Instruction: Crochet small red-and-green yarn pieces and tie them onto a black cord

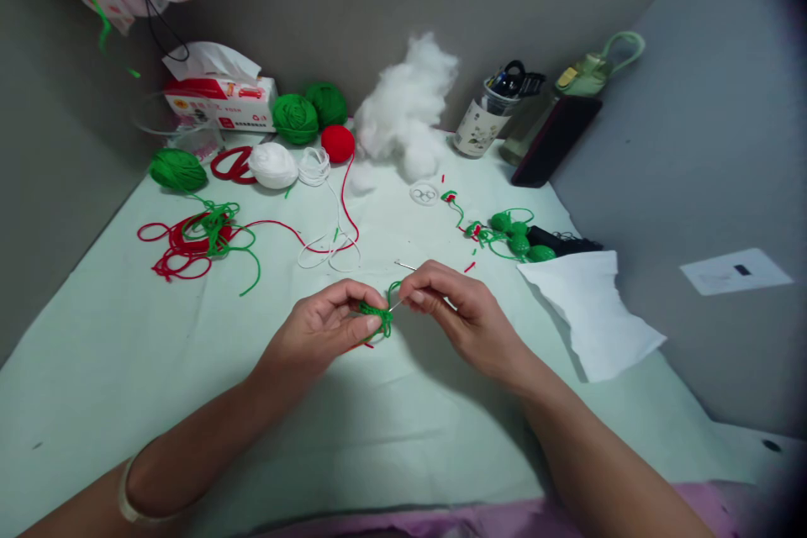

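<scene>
My left hand (pixel 337 318) is closed, thumb and fingers pinching a small green crocheted piece (pixel 377 315) with loops of yarn hanging below. My right hand (pixel 450 303) pinches a thin metal needle (pixel 397 304), whose tip meets the right edge of the green piece. A strand of green yarn (pixel 392 290) rises between the two hands. Just behind the right fingers shows the end of a slim metal rod (pixel 404 266); the rest of it is hidden. Under the left fingertips a bit of red yarn (pixel 369 345) peeks out.
Green yarn balls (pixel 295 118), a red ball (pixel 337 144), a white ball (pixel 273 165), scissors (pixel 232 164) and a tissue box (pixel 252 101) stand behind. Tangled yarn (pixel 205 234) lies left. White stuffing (pixel 409 109), a pen cup (pixel 482 126), a bottle (pixel 583 76), green pieces (pixel 519 242) and white paper (pixel 593 311) are right.
</scene>
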Demonstrator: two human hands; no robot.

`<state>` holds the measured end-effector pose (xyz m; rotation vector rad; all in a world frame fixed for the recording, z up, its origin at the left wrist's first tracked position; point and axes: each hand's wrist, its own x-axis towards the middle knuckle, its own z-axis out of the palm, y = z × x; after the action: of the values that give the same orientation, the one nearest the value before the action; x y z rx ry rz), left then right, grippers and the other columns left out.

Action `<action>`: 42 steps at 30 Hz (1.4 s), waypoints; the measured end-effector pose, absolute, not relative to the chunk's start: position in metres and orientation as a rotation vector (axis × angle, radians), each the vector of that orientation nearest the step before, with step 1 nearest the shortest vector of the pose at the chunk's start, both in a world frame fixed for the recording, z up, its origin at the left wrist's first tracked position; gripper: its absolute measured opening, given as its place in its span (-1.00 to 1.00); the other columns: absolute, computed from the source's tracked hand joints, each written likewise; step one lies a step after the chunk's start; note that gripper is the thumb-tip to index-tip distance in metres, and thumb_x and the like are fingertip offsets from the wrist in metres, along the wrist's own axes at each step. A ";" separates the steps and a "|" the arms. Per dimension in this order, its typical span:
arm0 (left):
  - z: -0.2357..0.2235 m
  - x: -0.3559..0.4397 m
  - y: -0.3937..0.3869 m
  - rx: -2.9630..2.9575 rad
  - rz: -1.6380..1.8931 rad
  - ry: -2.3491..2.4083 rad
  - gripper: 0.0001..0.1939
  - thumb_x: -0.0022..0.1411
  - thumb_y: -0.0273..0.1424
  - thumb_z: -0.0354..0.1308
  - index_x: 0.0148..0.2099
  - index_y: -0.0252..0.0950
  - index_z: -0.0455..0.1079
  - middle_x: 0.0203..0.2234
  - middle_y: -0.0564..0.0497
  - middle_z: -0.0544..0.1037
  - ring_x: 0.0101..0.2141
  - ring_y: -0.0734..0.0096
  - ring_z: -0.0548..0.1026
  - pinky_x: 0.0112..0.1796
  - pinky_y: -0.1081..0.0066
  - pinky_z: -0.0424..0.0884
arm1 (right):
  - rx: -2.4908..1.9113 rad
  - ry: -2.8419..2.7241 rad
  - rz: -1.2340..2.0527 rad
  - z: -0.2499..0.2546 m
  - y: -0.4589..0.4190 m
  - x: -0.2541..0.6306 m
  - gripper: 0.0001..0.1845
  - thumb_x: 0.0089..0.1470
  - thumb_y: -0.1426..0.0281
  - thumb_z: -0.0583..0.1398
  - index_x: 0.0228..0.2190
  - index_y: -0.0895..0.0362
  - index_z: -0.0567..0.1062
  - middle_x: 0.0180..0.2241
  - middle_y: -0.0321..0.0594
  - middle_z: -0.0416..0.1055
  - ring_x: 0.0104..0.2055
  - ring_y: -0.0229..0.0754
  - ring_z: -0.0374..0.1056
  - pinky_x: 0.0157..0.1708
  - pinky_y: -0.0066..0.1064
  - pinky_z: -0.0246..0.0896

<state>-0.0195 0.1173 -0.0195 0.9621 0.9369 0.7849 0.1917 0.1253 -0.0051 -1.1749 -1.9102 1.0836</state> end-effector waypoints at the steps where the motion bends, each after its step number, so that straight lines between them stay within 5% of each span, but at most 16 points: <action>1: -0.020 -0.020 0.117 0.962 0.779 0.936 -0.87 0.18 -0.35 0.29 -0.22 -0.27 0.48 -0.31 0.02 0.48 -0.33 0.44 0.43 -0.26 0.44 0.39 | -1.175 -1.913 1.082 -0.005 0.125 0.192 -0.82 0.33 0.42 0.09 -0.26 0.10 0.50 -0.33 -0.24 0.39 -0.29 -0.27 0.33 -0.26 -0.42 0.22; 32: -0.026 -0.022 0.118 0.916 0.679 0.884 -0.82 0.24 -0.29 0.25 -0.18 -0.27 0.43 -0.44 0.06 0.51 -0.38 0.45 0.47 -0.28 0.43 0.36 | -1.177 -1.794 1.357 -0.004 0.123 0.185 -0.85 0.29 0.42 0.12 -0.27 0.12 0.50 -0.38 -0.28 0.43 -0.33 -0.30 0.36 -0.29 -0.46 0.28; 42: -0.020 -0.018 0.119 0.909 0.771 1.005 -0.79 0.16 -0.28 0.30 -0.25 -0.28 0.39 -0.46 0.06 0.53 -0.40 0.40 0.51 -0.29 0.40 0.41 | -1.218 -2.115 0.846 -0.012 0.114 0.179 -0.81 0.34 0.43 0.04 -0.10 0.07 0.43 -0.21 -0.16 0.44 -0.19 -0.21 0.36 -0.18 -0.36 0.25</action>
<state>-0.0177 0.1185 -0.0205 0.9092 1.0046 0.7705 0.1794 0.1138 -0.0124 -1.2184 -2.1148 0.8460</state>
